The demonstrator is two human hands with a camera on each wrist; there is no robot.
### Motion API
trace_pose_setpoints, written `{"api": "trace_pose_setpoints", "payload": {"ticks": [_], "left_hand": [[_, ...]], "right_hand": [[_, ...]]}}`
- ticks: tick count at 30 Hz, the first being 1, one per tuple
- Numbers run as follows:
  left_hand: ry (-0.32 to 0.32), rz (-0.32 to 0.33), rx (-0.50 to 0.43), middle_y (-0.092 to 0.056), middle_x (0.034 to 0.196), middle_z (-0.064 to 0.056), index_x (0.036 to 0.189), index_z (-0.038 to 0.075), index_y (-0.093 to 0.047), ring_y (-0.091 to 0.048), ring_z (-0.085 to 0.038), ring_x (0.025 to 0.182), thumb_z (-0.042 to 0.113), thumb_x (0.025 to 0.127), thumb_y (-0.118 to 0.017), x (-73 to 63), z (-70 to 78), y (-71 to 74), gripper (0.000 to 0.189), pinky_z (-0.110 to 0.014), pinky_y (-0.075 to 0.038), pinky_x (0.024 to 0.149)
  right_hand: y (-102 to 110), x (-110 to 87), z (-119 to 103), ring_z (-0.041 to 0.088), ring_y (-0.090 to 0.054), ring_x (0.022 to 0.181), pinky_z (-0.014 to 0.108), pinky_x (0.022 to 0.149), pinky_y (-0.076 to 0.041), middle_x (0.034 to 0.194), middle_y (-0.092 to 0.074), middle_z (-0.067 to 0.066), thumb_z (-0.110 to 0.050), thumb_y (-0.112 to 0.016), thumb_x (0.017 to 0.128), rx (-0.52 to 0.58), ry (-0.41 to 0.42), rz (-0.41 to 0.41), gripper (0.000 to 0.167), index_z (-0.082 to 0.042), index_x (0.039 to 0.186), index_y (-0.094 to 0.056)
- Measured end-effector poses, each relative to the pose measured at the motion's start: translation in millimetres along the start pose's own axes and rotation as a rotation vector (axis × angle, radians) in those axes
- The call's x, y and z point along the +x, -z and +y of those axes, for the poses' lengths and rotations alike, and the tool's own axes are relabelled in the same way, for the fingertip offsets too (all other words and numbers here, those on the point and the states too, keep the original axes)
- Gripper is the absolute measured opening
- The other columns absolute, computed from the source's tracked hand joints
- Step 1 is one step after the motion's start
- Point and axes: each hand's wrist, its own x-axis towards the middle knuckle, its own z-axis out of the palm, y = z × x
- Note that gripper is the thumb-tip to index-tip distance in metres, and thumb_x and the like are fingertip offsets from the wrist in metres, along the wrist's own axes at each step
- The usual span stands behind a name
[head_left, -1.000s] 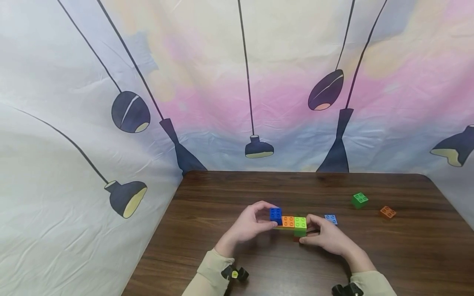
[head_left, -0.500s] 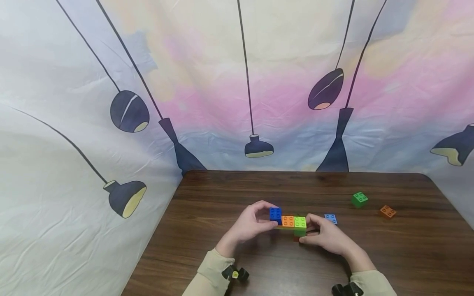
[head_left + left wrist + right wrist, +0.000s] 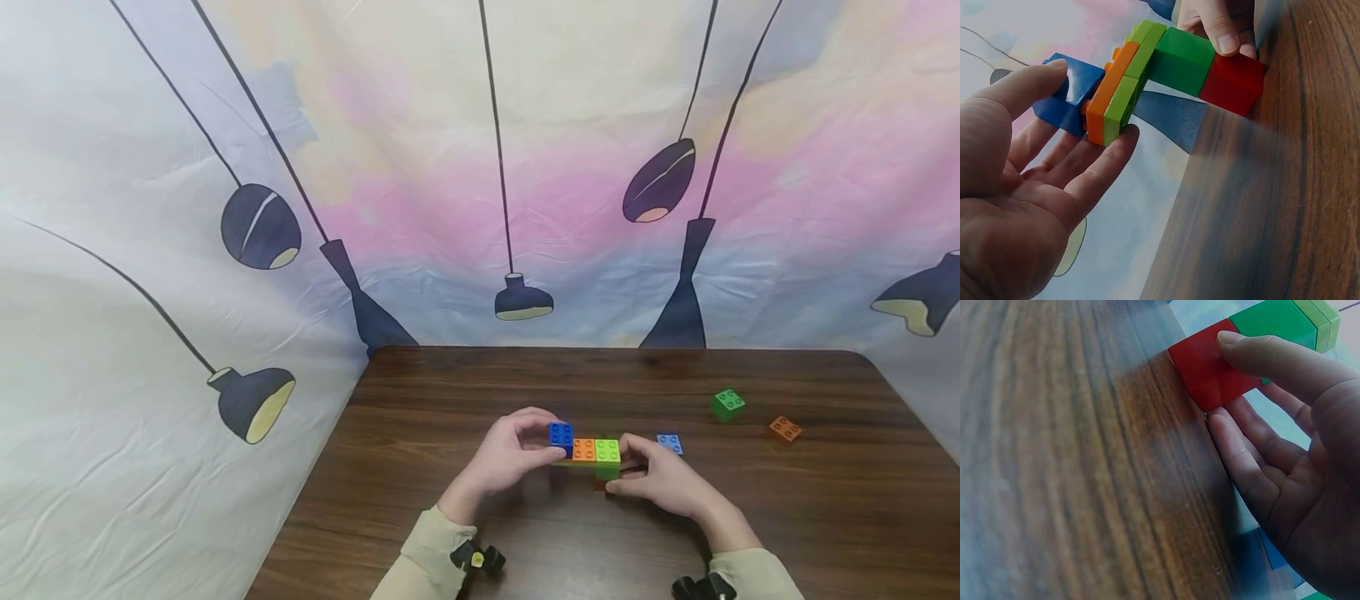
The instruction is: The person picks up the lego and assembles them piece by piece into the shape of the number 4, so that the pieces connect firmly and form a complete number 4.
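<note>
Between the hands stands a build of toy building bricks. My left hand (image 3: 506, 454) holds its overhanging left end, thumb on the blue brick (image 3: 1079, 78) and fingertips by the orange brick (image 3: 1110, 94) and the lime-green brick (image 3: 1119, 109) underneath. Studs show between blue and orange in the left wrist view, so that brick looks slightly raised or tilted. At the right end a green brick (image 3: 1182, 62) sits on a red brick (image 3: 1210, 365), which meets the tabletop. My right hand (image 3: 663, 479) pinches the red brick between thumb and fingers.
On the brown wooden table (image 3: 450, 383), a light blue brick (image 3: 670, 443) lies just behind the right hand. Farther right are a loose green brick (image 3: 728, 404) and an orange-brown brick (image 3: 785, 429). A printed cloth (image 3: 420, 167) hangs behind the table.
My left hand and the blue brick have shifted very slightly to the right. The right hand keeps its place on the red brick, and the loose bricks lie as before.
</note>
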Motion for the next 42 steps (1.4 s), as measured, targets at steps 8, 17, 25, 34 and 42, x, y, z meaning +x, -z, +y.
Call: {"api": "trace_pose_setpoints", "payload": {"ticks": [8,17,25,34,42], "left_hand": [[-0.023,0.004,-0.014,-0.064,0.128,-0.004,0.120,0.002,-0.077,-0.069,-0.016,0.114,0.007,0.095,-0.083,0.9,-0.7,-1.8,0.027,-0.032,-0.060,0.093],[0.032,-0.011,0.004,-0.073,0.122,-0.003,0.131,0.007,-0.072,-0.076,-0.016,0.104,0.014,0.098,-0.081,-0.5,1.6,-3.5,0.034,-0.031,-0.061,0.089],[0.037,0.012,0.000,-0.072,0.123,-0.011,0.130,0.000,-0.072,-0.076,-0.024,0.107,0.008,0.098,-0.080,-0.4,1.8,-6.7,0.034,-0.032,-0.061,0.089],[0.043,0.028,0.025,-0.072,0.122,-0.007,0.129,0.002,-0.074,-0.074,-0.031,0.109,0.009,0.097,-0.081,0.2,2.7,-8.7,0.033,-0.030,-0.061,0.088],[0.053,0.049,0.023,-0.073,0.119,-0.007,0.128,0.001,-0.074,-0.074,-0.030,0.108,0.009,0.098,-0.080,-0.5,2.9,-12.6,0.032,-0.029,-0.061,0.087]], "right_hand": [[0,0.4,0,0.026,-0.070,0.106,0.031,0.085,-0.061,0.112,-0.072,0.007,-0.021,-0.092,0.087,-0.004,-0.001,0.009,0.037,-0.009,0.107,-0.063],[0,2.1,-1,0.025,-0.070,0.106,0.031,0.086,-0.061,0.112,-0.072,0.006,-0.023,-0.092,0.087,-0.008,-0.008,0.010,0.037,-0.010,0.107,-0.063],[0,1.7,1,0.024,-0.070,0.106,0.031,0.086,-0.061,0.111,-0.072,0.007,-0.024,-0.092,0.087,-0.007,-0.011,0.012,0.039,-0.010,0.107,-0.063],[0,0.7,0,0.025,-0.070,0.107,0.031,0.086,-0.061,0.112,-0.072,0.006,-0.024,-0.092,0.087,-0.019,-0.001,0.014,0.038,-0.011,0.107,-0.063],[0,0.1,-1,0.025,-0.070,0.107,0.032,0.086,-0.061,0.113,-0.071,0.007,-0.023,-0.091,0.088,-0.004,-0.007,0.003,0.038,-0.010,0.109,-0.062]]}}
